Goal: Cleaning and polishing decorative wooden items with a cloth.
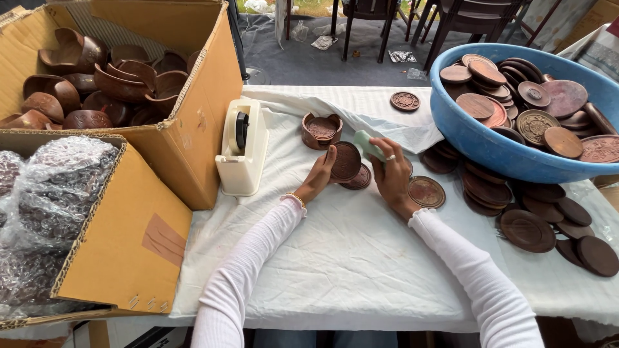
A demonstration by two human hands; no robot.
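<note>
Right now I have my left hand (319,175) pinching a round carved wooden coaster (346,161) upright by its edge, at the table's (348,258) centre. My right hand (393,174) has its fingers closed on a pale green pad (365,143) against the coaster's face. At twelve o'clock sits a small wooden holder (322,130); at two, a blue tub (490,151) heaped with discs. Judging by that heap, most work remains.

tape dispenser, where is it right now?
In the head view the cream tape dispenser stands left of centre on the white cloth, against the big open cardboard box and to the left of the left hand.
</note>
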